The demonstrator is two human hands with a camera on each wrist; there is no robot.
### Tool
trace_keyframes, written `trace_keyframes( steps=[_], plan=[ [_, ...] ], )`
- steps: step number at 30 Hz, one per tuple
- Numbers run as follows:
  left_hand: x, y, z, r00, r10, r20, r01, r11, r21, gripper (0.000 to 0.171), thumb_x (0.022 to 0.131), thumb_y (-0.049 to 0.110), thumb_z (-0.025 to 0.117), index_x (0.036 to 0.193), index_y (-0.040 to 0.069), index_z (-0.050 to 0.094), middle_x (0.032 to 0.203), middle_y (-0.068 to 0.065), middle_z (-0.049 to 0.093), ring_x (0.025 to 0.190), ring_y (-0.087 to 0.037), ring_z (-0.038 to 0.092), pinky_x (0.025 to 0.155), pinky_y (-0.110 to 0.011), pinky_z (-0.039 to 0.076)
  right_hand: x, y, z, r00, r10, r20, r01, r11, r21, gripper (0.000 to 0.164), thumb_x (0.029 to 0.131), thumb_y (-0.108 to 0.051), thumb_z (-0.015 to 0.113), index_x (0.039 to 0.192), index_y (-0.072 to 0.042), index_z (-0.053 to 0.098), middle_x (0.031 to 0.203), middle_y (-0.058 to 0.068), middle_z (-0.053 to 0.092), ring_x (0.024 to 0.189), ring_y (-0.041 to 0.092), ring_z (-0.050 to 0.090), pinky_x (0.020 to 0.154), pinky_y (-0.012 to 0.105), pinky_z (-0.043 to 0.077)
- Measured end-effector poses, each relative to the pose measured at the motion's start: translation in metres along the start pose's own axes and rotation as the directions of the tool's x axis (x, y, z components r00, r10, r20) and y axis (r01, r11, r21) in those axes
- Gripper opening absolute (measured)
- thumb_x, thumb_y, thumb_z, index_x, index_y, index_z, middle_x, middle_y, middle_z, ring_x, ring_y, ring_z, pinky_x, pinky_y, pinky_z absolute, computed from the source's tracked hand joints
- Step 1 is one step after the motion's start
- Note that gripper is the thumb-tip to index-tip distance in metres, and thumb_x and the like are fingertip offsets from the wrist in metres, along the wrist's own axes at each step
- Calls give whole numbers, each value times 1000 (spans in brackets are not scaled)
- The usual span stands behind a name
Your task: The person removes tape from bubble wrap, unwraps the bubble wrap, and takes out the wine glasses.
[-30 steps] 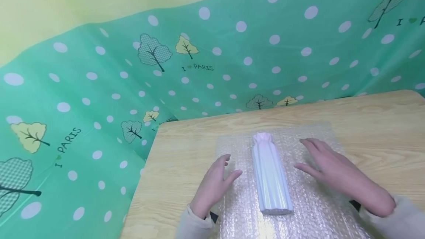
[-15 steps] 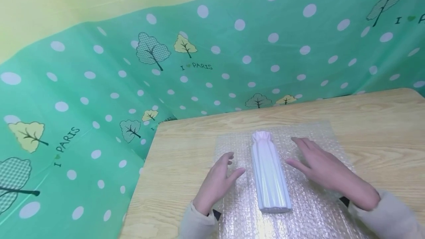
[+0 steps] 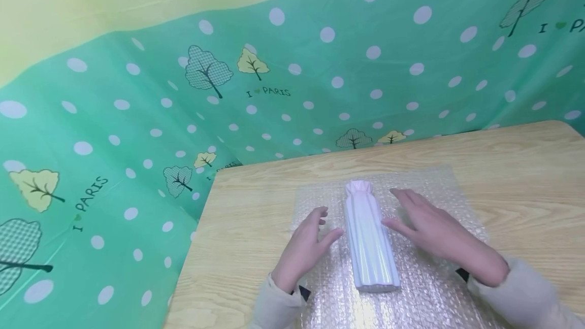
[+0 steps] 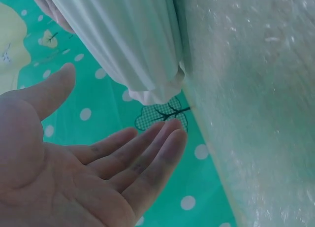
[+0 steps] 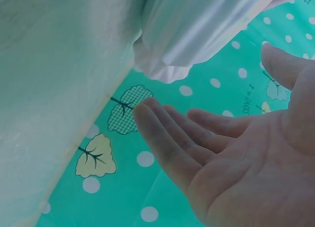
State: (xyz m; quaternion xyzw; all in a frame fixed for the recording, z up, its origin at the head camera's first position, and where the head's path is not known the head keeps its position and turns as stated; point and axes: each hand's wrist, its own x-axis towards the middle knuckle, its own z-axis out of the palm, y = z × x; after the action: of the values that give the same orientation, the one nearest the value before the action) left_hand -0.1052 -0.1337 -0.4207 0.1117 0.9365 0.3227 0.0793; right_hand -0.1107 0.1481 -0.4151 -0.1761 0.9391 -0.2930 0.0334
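I see a pink-to-blue fluted vase (image 3: pixel 371 242) lying on bubble wrap (image 3: pixel 429 293), lower centre-right of the head frame. My left hand (image 3: pixel 303 248) is left of it, right hand (image 3: pixel 429 227) right; both have fingers extended, thumbs spread, near the vase.

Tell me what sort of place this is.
Probably a screened-off tabletop work spot, though the wider room is hidden: green polka-dot fabric hangs beyond a wood-grain table, where a fluted vase lies on bubble wrap.
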Motion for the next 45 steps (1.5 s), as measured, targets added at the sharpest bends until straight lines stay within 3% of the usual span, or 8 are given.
trace_keyframes(
  steps=[22,31,37,41,45],
  plan=[
    [2,8,14,998,-18,67,22,998,-51,81,94,66,47,151,9,38,136,-12,59,115,-26,62,93,-45,56,2,-3,20,1000,1,17,-3,993,117,84,102,-55,42,155,5,18,153,33,30,137,53,34,110,68,30],
    [1,11,21,996,-24,87,28,998,-49,85,93,69,43,154,11,32,138,-10,58,114,-23,63,96,-43,55,3,-2,25,999,-8,46,-1,979,206,85,102,-54,43,157,2,11,155,33,26,132,52,43,105,70,36],
    [1,12,24,997,0,82,3,999,-43,84,93,68,45,153,12,33,128,-5,62,107,-17,64,92,-39,56,4,-1,28,998,-35,55,20,966,259,84,102,-51,46,158,0,10,146,32,42,122,45,56,99,65,46],
    [1,12,25,996,16,85,-13,999,-37,83,93,68,46,153,12,33,134,-6,59,111,-18,62,95,-40,55,6,0,29,996,-25,85,0,958,288,84,102,-52,46,158,-1,11,135,27,56,114,35,63,94,58,53],
    [2,12,27,995,19,102,-14,999,-43,81,93,68,45,153,14,34,134,-6,59,111,-16,62,96,-39,55,7,0,32,994,-36,104,3,954,299,82,102,-52,45,157,0,13,136,26,55,113,33,63,95,56,53]
  ],
)
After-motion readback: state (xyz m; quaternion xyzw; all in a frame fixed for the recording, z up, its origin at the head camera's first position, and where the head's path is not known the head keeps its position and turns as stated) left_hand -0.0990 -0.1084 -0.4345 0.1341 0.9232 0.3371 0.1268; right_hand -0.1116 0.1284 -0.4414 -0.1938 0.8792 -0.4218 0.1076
